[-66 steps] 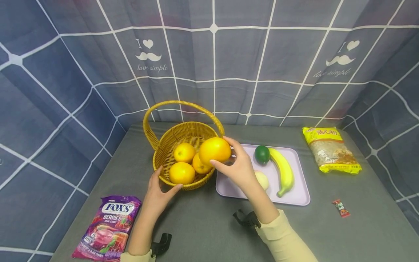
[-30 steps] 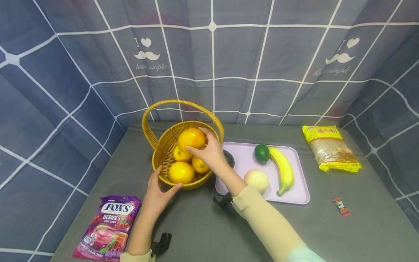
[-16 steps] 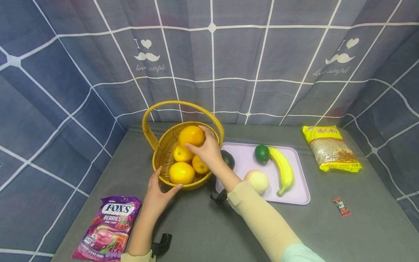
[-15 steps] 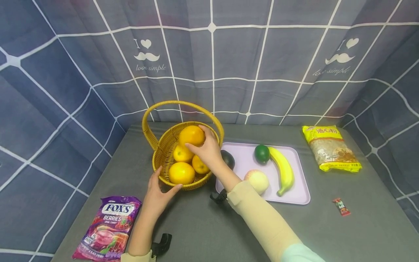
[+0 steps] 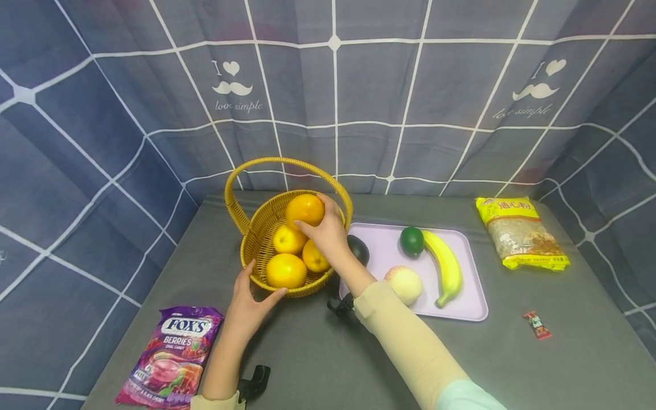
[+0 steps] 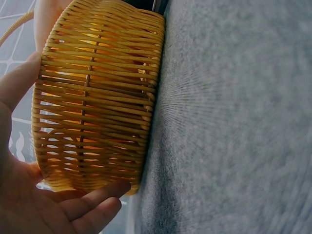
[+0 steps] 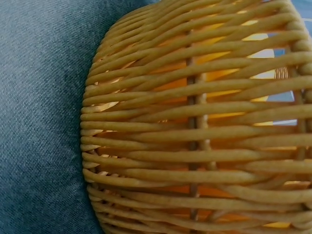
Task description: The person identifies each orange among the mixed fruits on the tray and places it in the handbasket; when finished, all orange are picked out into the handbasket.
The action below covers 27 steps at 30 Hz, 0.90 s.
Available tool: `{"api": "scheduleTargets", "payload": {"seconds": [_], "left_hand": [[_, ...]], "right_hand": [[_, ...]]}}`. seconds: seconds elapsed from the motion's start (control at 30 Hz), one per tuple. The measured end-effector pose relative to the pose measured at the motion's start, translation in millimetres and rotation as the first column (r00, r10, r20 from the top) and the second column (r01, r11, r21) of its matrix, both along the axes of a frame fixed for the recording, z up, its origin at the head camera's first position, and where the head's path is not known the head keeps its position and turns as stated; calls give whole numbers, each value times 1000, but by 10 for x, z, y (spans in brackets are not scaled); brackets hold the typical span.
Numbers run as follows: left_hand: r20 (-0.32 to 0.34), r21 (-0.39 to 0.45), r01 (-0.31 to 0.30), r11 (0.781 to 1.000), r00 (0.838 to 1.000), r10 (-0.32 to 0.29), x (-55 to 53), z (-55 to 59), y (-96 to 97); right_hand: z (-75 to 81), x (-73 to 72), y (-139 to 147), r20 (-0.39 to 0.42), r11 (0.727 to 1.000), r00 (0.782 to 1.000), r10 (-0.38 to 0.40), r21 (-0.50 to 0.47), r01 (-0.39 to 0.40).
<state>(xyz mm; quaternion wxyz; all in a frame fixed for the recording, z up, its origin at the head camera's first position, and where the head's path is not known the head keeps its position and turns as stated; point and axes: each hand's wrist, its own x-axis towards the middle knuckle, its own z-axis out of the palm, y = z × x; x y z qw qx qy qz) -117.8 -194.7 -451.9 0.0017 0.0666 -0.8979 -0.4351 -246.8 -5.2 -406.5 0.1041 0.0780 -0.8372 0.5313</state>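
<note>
In the head view a yellow wicker basket with a tall arched handle stands left of the tray. My left hand holds its near left side, thumb at the front rim and fingers round the wall. The left wrist view shows these fingers spread along the weave. My right hand reaches over the right rim and grips an orange between thumb and fingers, inside the back of the basket. Below it lie three more orange-yellow fruits. The right wrist view shows only the basket wall and cloth.
Right of the basket, a lilac tray bears a banana, a green fruit, a peach and a dark round fruit. A purple candy bag, a yellow food packet and a small red sweet lie around.
My right hand has carried the orange left and back from above the basket's right rim into the basket, then stayed nearly still. The left hand has kept its place.
</note>
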Motion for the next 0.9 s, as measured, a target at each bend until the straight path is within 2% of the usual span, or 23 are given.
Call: {"api": "scheduleTargets", "payload": {"seconds": [0.27,0.57,0.9], "left_hand": [[-10,5,3,1000,1000,-3,0,2,-1],[-10,12,4,1000,1000,-4,1,-8,0],[5,-12,-4,1000,1000,4,2,-5,-11]], "right_hand": [[-10,4,4,16,1000,1000,10,-6,-10],[-64,-7,-2,-18,1000,1000,-17,16,18],[-75,37,5,-52,999,998,23,26,-22]]}}
